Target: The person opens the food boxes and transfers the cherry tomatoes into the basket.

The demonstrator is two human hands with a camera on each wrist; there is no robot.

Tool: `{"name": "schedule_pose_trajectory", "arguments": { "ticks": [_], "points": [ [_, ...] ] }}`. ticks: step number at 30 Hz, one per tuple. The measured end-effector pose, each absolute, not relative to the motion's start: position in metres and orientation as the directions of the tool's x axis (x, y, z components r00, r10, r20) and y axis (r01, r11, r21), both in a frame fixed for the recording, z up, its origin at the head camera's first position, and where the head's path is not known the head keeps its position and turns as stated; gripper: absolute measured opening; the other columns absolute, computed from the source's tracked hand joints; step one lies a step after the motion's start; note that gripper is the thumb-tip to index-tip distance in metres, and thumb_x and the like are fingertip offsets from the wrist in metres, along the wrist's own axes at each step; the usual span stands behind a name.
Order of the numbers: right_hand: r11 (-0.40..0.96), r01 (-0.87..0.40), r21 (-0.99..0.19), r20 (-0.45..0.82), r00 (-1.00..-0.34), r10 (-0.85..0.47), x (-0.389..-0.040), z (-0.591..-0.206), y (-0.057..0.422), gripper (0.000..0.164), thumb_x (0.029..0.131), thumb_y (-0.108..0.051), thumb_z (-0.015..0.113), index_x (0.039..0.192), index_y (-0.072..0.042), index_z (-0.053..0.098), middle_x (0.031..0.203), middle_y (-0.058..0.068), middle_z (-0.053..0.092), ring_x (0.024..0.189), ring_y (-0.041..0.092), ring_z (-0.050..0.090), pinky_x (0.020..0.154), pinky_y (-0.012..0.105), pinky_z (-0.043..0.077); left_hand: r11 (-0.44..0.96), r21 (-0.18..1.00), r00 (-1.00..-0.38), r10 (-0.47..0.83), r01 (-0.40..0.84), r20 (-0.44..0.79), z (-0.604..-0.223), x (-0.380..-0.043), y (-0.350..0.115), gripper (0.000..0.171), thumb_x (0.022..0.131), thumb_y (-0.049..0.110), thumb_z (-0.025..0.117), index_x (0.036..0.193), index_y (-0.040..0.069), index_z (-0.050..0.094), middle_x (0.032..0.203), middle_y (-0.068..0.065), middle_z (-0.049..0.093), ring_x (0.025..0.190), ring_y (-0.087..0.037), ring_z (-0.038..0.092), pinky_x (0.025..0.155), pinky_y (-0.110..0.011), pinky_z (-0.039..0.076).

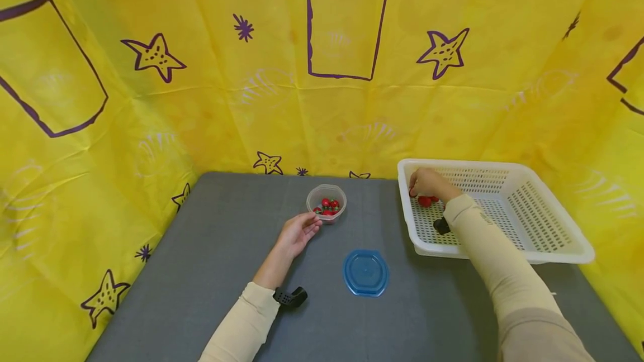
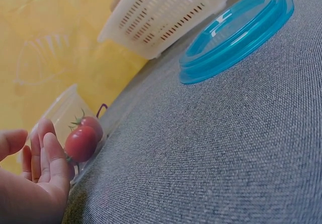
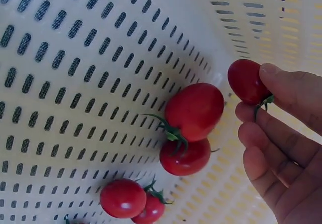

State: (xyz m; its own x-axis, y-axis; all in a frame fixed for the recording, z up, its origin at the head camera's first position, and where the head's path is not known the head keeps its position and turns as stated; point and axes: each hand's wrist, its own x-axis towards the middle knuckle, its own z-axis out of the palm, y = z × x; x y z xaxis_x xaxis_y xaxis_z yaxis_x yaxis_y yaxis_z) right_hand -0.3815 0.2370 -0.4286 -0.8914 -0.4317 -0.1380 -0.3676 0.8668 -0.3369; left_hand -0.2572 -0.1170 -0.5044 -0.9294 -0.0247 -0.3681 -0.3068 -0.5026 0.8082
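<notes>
My right hand (image 1: 434, 182) is inside the white basket (image 1: 583, 250), near its left wall. Between thumb and index finger it pinches a small red cherry tomato (image 3: 245, 80) with a green stem, seen in the right wrist view. More cherry tomatoes (image 3: 195, 110) lie below it on the basket's slotted floor. On the left, a small clear plastic container (image 1: 313, 193) stands on the table with several cherry tomatoes (image 2: 81, 144) in it. My left hand (image 1: 298, 232) is at its near side, fingers extended along the wall and thumb apart; the head view shows fingertips at the rim.
A blue lid (image 1: 366, 274) lies flat on the grey table (image 1: 216, 272) between the container and the basket. Yellow patterned cloth (image 1: 241, 105) hangs behind the table and on both sides. Each wrist wears a black band (image 1: 290, 297).
</notes>
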Motion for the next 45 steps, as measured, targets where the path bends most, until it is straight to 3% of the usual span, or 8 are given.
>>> {"name": "schedule_pose_trajectory", "arguments": {
  "ticks": [8, 15, 23, 32, 38, 45],
  "points": [
    [0.873, -0.346, -0.343, -0.151, -0.897, -0.415, -0.383, -0.44, 0.233, 0.01, 0.077, -0.006, 0.071, 0.084, 0.001, 0.072, 0.08, 0.012, 0.07, 0.073, 0.023, 0.059, 0.066, 0.033, 0.048, -0.496, 0.815, -0.933, -0.025, -0.3, -0.359, -0.507, -0.256, -0.118, 0.007, 0.096, 0.009, 0.057, 0.095, 0.004, 0.061, 0.074, 0.001, 0.068, 0.071, -0.01, 0.067, 0.069, -0.022, 0.055],
    [0.882, -0.345, -0.321, -0.166, -0.896, -0.411, -0.386, -0.441, 0.234, 0.012, 0.078, -0.008, 0.071, 0.086, 0.001, 0.071, 0.082, 0.014, 0.07, 0.074, 0.024, 0.059, 0.067, 0.034, 0.049, -0.492, 0.817, -0.933, -0.029, -0.3, -0.36, -0.507, -0.256, -0.119, 0.006, 0.096, 0.009, 0.057, 0.092, 0.005, 0.06, 0.074, 0.001, 0.067, 0.07, -0.01, 0.067, 0.069, -0.022, 0.055],
    [0.894, -0.343, -0.287, -0.144, -0.908, -0.394, -0.381, -0.418, 0.241, 0.012, 0.078, -0.007, 0.067, 0.086, 0.002, 0.07, 0.08, 0.013, 0.068, 0.074, 0.026, 0.058, 0.069, 0.038, 0.049, -0.499, 0.811, -0.931, -0.023, -0.306, -0.365, -0.506, -0.257, -0.118, 0.01, 0.096, 0.008, 0.057, 0.086, 0.009, 0.061, 0.074, 0.001, 0.067, 0.07, -0.01, 0.066, 0.069, -0.022, 0.055],
    [0.88, -0.377, -0.288, -0.099, -0.902, -0.419, -0.383, -0.396, 0.246, 0.02, 0.087, -0.012, 0.066, 0.097, 0.005, 0.069, 0.095, 0.021, 0.07, 0.083, 0.032, 0.062, 0.08, 0.048, 0.051, -0.491, 0.817, -0.936, -0.01, -0.302, -0.351, -0.505, -0.256, -0.118, 0.008, 0.096, 0.01, 0.058, 0.09, 0.007, 0.061, 0.074, 0.002, 0.067, 0.072, -0.01, 0.067, 0.071, -0.022, 0.055],
    [0.864, -0.375, -0.336, -0.081, -0.903, -0.423, -0.379, -0.372, 0.23, 0.023, 0.09, -0.013, 0.065, 0.102, 0.007, 0.067, 0.099, 0.025, 0.069, 0.083, 0.033, 0.063, 0.078, 0.047, 0.052, -0.493, 0.814, -0.932, -0.016, -0.308, -0.363, -0.505, -0.256, -0.117, 0.012, 0.098, 0.009, 0.055, 0.087, 0.008, 0.061, 0.073, 0.001, 0.067, 0.071, -0.01, 0.066, 0.069, -0.021, 0.055],
    [0.841, -0.449, -0.301, -0.071, -0.869, -0.489, -0.376, -0.346, 0.199, 0.025, 0.094, -0.015, 0.061, 0.107, 0.006, 0.067, 0.107, 0.025, 0.069, 0.095, 0.038, 0.065, 0.085, 0.05, 0.052, -0.498, 0.81, -0.93, -0.016, -0.311, -0.367, -0.505, -0.257, -0.117, 0.007, 0.097, 0.009, 0.056, 0.095, 0.003, 0.06, 0.074, 0.0, 0.067, 0.07, -0.011, 0.067, 0.069, -0.022, 0.056]
  ]
}}
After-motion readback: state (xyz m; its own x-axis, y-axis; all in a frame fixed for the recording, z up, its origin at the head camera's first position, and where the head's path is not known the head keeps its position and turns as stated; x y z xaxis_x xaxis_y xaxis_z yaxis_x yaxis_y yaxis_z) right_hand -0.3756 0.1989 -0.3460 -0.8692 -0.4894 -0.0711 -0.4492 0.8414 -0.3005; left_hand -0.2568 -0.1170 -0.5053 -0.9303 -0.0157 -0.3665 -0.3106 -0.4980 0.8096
